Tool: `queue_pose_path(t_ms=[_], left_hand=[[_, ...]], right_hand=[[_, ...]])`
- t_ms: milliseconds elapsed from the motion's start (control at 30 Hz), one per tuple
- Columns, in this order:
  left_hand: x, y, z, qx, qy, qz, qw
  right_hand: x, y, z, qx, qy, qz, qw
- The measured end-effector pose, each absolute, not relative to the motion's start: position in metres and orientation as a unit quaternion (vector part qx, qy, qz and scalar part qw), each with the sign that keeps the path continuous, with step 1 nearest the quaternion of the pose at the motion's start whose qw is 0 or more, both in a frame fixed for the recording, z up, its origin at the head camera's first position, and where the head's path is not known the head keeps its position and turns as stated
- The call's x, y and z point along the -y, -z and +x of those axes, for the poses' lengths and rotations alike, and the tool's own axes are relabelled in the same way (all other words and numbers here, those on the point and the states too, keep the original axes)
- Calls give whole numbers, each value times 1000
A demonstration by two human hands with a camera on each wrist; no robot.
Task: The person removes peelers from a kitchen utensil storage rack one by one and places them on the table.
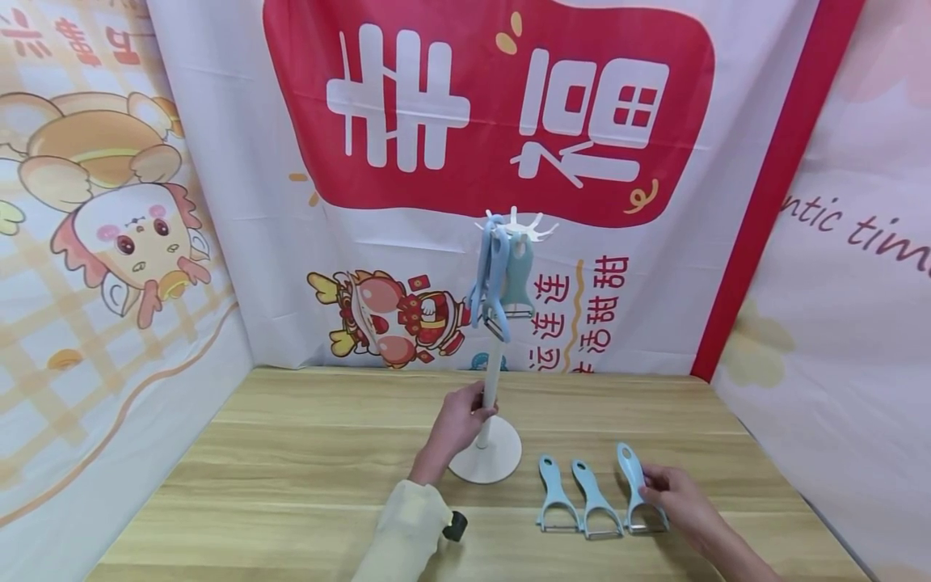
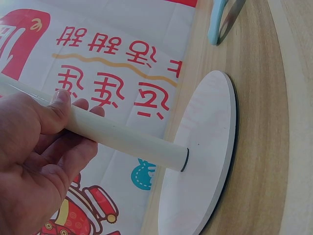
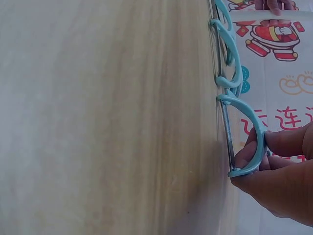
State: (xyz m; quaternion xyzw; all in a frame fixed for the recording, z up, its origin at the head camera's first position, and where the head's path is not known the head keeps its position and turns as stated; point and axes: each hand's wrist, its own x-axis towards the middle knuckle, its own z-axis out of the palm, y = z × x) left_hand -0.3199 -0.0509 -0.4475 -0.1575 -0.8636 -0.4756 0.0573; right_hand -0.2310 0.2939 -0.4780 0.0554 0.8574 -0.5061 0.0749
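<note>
The rightmost peeler [image 1: 631,471] is pinched between thumb and fingers of the right hand [image 1: 676,495], beside two other peelers [image 1: 591,487] laid on the bench [image 1: 313,453]; the white stand [image 1: 502,458] is gripped by its pole, with curled fingers, in the left hand [image 1: 458,422].

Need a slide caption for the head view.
Left hand grips the white stand's pole below hanging peelers; right hand holds the rightmost light-blue Y-peeler.

Head view: high, facing forward and down; stand base [image 1: 503,459] at six o'clock. My left-wrist view: close, same base at four. Right-wrist view: close, low; peeler [image 3: 253,116] at three, shared with head.
</note>
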Motion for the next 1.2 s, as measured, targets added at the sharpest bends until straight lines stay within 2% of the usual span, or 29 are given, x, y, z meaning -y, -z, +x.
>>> queue_pose_path(t_ms=[333,1200], left_hand=[[51,448,-320,865,477,-148,52],[50,448,-320,865,477,-150,51]], right_hand=[[-295,483,-233,-868,492,43,55],[-290,482,-233,-905,418,60,51]])
